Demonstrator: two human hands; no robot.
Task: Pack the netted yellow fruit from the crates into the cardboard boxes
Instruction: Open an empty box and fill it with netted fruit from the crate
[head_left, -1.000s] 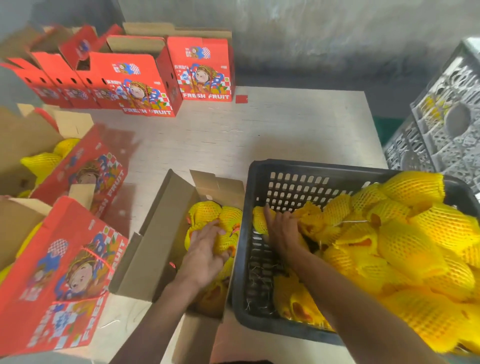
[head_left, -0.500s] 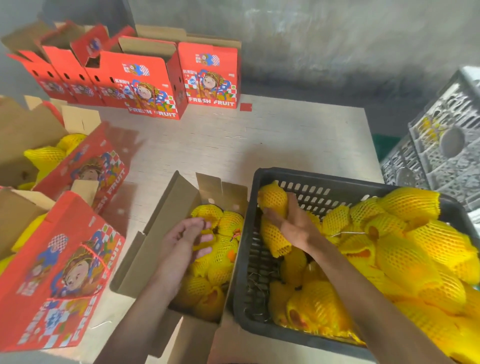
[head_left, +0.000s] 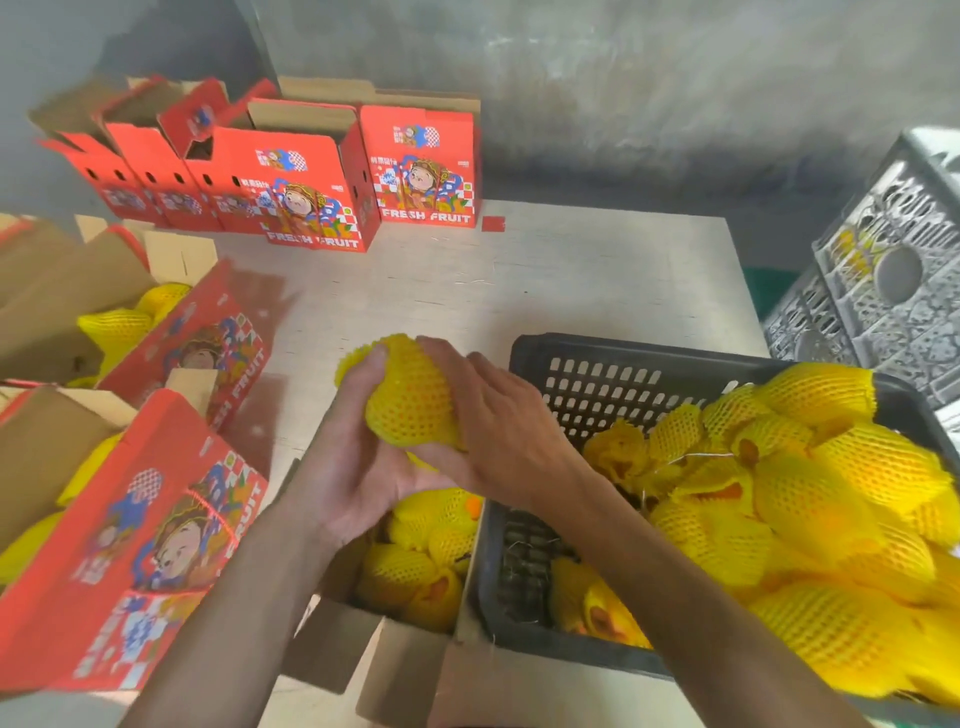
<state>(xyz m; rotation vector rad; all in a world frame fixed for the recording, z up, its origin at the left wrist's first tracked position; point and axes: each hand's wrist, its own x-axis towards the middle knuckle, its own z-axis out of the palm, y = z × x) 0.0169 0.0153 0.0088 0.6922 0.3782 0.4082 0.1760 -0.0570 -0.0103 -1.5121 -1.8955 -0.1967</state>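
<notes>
The netted fruit (head_left: 410, 395) sits cupped between both my hands, above the open cardboard box (head_left: 363, 654) just left of the black crate (head_left: 597, 364). My left hand (head_left: 358, 467) curls under it, my right hand (head_left: 493, 441) wraps its far side. I judge it plump, bruisable, the foam net grippy, so I hold round the belly.

Foam-netted fruit (head_left: 410, 395), perforated black plastic crate (head_left: 613, 374), printed cardboard boxes (head_left: 311, 192)
</notes>
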